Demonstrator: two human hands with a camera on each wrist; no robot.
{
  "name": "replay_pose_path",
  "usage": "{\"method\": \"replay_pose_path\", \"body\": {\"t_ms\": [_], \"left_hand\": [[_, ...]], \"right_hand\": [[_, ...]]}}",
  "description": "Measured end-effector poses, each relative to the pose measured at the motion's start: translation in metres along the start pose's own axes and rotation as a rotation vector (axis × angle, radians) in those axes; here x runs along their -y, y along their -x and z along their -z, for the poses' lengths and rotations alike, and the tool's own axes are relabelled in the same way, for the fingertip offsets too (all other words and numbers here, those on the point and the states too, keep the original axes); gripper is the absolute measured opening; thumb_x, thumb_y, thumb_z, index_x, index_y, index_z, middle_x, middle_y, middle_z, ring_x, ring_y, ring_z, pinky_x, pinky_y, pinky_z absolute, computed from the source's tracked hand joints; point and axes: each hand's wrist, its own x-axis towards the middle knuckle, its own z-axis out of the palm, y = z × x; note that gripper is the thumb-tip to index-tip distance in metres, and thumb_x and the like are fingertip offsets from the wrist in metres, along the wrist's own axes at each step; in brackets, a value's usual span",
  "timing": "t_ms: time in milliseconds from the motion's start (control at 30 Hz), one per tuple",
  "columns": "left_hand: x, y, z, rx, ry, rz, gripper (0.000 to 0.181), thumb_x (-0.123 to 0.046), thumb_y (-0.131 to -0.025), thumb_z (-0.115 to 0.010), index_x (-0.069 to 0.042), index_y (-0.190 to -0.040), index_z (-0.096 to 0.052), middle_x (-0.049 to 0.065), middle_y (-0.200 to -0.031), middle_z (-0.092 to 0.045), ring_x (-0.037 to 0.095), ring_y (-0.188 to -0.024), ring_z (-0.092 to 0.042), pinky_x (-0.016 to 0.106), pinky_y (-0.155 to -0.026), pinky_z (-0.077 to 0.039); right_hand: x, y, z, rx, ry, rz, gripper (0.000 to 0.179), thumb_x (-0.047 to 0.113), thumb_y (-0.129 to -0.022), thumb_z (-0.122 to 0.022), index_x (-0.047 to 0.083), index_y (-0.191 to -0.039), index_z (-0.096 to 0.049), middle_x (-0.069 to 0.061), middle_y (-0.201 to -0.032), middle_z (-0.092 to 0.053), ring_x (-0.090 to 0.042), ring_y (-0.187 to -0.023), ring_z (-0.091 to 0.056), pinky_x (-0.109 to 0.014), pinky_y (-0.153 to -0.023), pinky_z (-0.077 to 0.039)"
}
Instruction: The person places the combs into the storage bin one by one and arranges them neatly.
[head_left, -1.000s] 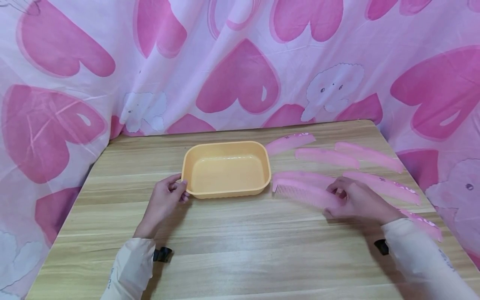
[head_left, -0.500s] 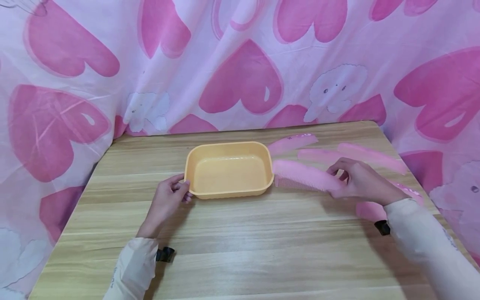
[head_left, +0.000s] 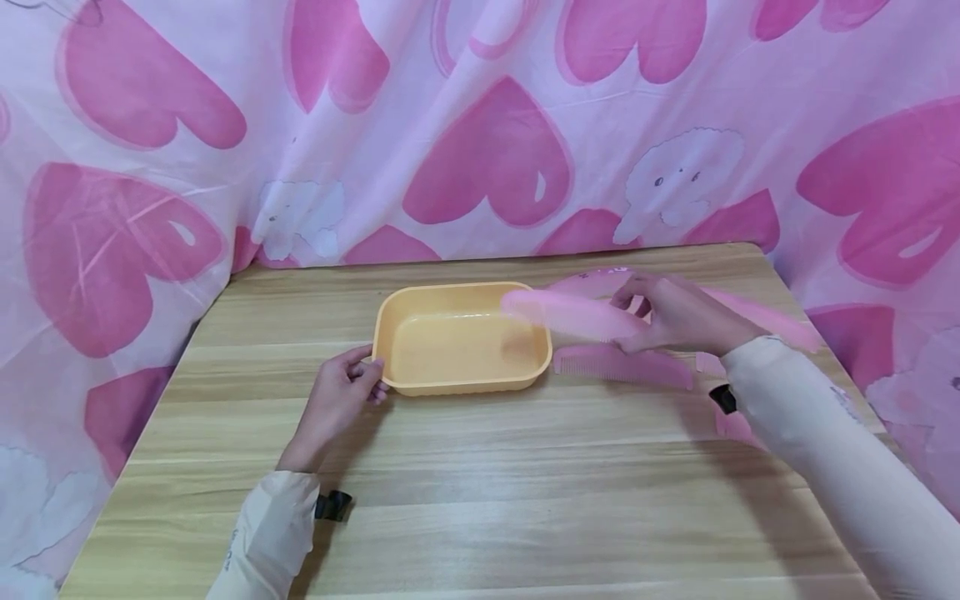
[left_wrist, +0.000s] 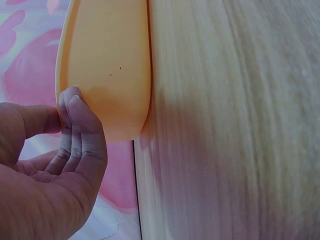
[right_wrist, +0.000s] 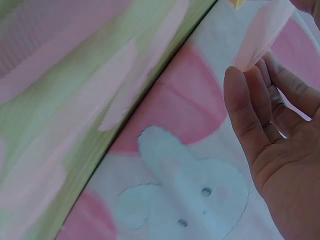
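A yellow-orange plastic tray [head_left: 442, 354] sits on the wooden table in the head view. My left hand [head_left: 337, 400] pinches its left rim between thumb and fingers, which the left wrist view shows close up at the tray wall [left_wrist: 110, 65]. With its thumb and fingertips, my right hand [head_left: 675, 317] holds a pink comb [head_left: 566, 315] by one end, raised above the table. The comb's other end reaches over the tray's right side and casts a shadow inside. Only a blurred piece of that comb [right_wrist: 262, 37] shows in the right wrist view.
Several more pink combs lie right of the tray: one near its right corner, a comb [head_left: 622, 367], one at the back, a comb [head_left: 592, 283], and a comb [head_left: 765, 317] farther right. My right arm partly covers others. A heart-patterned pink curtain [head_left: 487, 150] hangs behind the table [head_left: 487, 500].
My right hand has lifted one comb off the pair beside the tray and carried it up and left, over the tray's right rim. The left hand keeps its hold on the tray.
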Motion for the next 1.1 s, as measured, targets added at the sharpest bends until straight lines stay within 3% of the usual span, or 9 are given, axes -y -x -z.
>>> {"method": "replay_pose_path", "body": {"t_ms": [433, 600, 767, 933, 1100], "left_hand": [[0.001, -0.002, 0.0, -0.003, -0.006, 0.005, 0.04, -0.008, -0.105, -0.054, 0.011, -0.139, -0.051, 0.019, -0.084, -0.067, 0.014, -0.067, -0.066, 0.025, -0.063, -0.061], [0.001, -0.002, 0.0, -0.007, -0.011, 0.014, 0.04, -0.008, -0.105, -0.054, 0.01, -0.14, -0.05, 0.019, -0.085, -0.068, 0.014, -0.067, -0.066, 0.025, -0.063, -0.061], [0.001, -0.002, -0.001, -0.006, -0.009, 0.009, 0.041, -0.008, -0.105, -0.054, 0.011, -0.14, -0.05, 0.021, -0.086, -0.068, 0.013, -0.067, -0.065, 0.025, -0.064, -0.061], [0.0, -0.002, -0.002, -0.008, -0.01, 0.011, 0.04, -0.008, -0.105, -0.054, 0.011, -0.14, -0.05, 0.023, -0.086, -0.067, 0.012, -0.066, -0.065, 0.025, -0.063, -0.061], [-0.001, -0.002, -0.001, -0.011, -0.018, 0.022, 0.042, -0.009, -0.105, -0.053, 0.011, -0.141, -0.049, 0.025, -0.088, -0.067, 0.012, -0.067, -0.065, 0.025, -0.063, -0.061]], "right_hand": [[0.037, -0.064, -0.012, 0.115, 0.035, 0.032, 0.048, 0.035, -0.07, -0.091, 0.013, -0.109, -0.074, 0.002, -0.105, -0.067, -0.017, -0.092, -0.067, -0.035, -0.076, -0.059], [0.048, -0.082, -0.024, 0.131, 0.047, 0.096, 0.043, 0.038, -0.071, -0.089, 0.013, -0.103, -0.074, 0.002, -0.103, -0.065, -0.016, -0.09, -0.066, -0.034, -0.077, -0.058], [0.052, -0.096, -0.039, 0.154, 0.054, 0.166, 0.041, 0.033, -0.071, -0.086, 0.009, -0.101, -0.073, 0.0, -0.099, -0.068, -0.017, -0.085, -0.063, -0.033, -0.076, -0.056], [0.059, -0.105, -0.05, 0.178, 0.07, 0.16, 0.045, 0.034, -0.069, -0.085, 0.006, -0.103, -0.072, -0.001, -0.097, -0.069, -0.019, -0.081, -0.06, -0.033, -0.074, -0.054], [0.064, -0.112, -0.06, 0.208, 0.091, 0.147, 0.047, 0.034, -0.07, -0.086, 0.005, -0.104, -0.072, -0.003, -0.103, -0.069, -0.02, -0.09, -0.059, -0.033, -0.082, -0.053]]}}
